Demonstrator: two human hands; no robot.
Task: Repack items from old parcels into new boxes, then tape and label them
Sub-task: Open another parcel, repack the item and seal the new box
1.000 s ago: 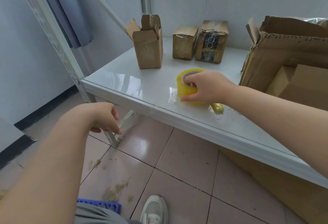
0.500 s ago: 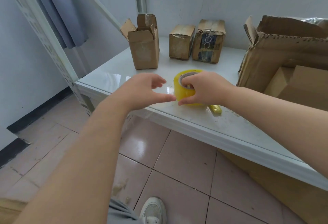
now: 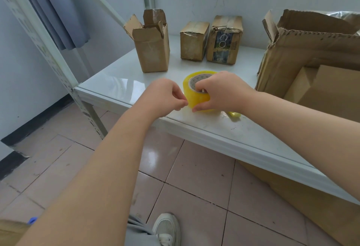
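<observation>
Tape (image 3: 196, 97) flat on bench (image 3: 116, 87), near front edge. Light, stiff, slick film; probably best held through the core, end peeled off outer wrap. Right hand (image 3: 220, 91): grip clamped on roll, fingers in core, thumb low on side. Left hand (image 3: 165, 97): grip pinched on outer wrap at roll's left; can't tell if end caught.

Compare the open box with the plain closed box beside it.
The open box has its top flaps standing up; the plain box is closed. The open box looks taller than the plain box. The open box stands alone, nearer the front; the plain box sits close beside the printed box. Both are brown cardboard, upright on the table.
</observation>
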